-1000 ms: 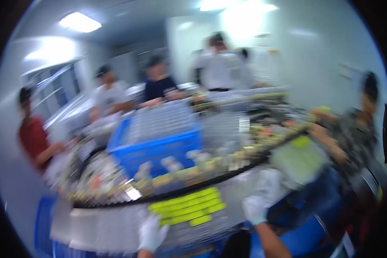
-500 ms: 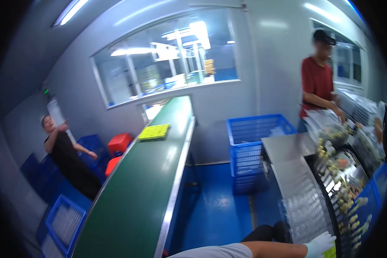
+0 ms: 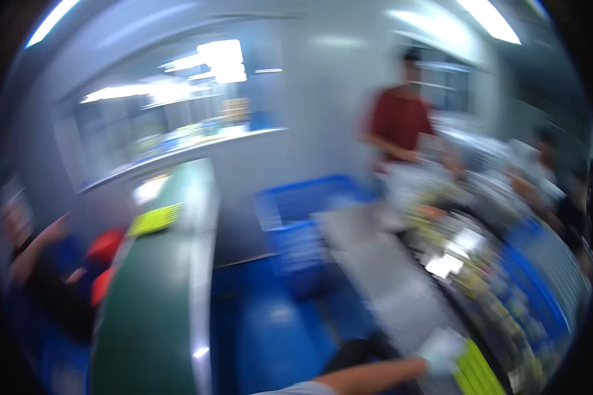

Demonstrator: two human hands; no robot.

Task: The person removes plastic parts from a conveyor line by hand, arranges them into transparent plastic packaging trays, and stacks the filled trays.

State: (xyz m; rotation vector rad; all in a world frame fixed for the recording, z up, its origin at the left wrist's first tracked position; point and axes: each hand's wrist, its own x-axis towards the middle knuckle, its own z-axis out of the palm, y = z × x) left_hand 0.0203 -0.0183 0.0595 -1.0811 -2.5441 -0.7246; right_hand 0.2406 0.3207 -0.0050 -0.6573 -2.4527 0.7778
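My left hand (image 3: 441, 352), in a white glove, reaches over the right-hand work surface from the lower edge. It lies against the near-left side of a bright yellow-green ribbed tray (image 3: 479, 372). Motion blur smears its fingers, so their grip cannot be made out. Beside the hand runs a grey metal tabletop (image 3: 356, 230), with what looks like clear plastic trays (image 3: 402, 313) on its near part. My right hand is out of the picture.
A green conveyor belt (image 3: 145, 309) on the left carries another yellow-green tray (image 3: 155, 220). Stacked blue crates (image 3: 296, 243) stand between belt and table. Past the table's dark edge lie pale yellowish pieces (image 3: 478, 286). A person in red (image 3: 400, 122) works at the far end; others stand at both sides.
The whole view has swung to the right, so the belt, crates and people sit further left. My left hand stays at the yellow-green tray, more of which shows.
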